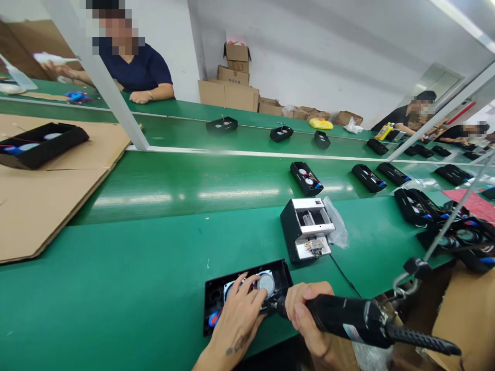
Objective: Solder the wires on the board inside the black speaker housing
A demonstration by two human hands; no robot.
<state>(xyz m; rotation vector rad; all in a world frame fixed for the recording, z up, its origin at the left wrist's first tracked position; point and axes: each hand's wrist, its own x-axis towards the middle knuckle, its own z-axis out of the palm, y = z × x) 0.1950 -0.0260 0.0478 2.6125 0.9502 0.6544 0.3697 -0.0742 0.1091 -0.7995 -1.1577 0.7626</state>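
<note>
A black open housing lies on the green bench at the lower middle, with round silver speaker parts and a blue part inside. Over it reaches my left hand, palm down with fingers spread, the fingertips on the parts inside. Wrapped round a black electric screwdriver is my right hand. The tool lies nearly level, its tip at the housing's inner right side, close to my left fingers. Exactly what the tip touches is hidden.
Behind the housing stands a black and silver machine with a cable. Cardboard covers the left side. More black housings sit on the green belt and at right. A person sits across; others are far right.
</note>
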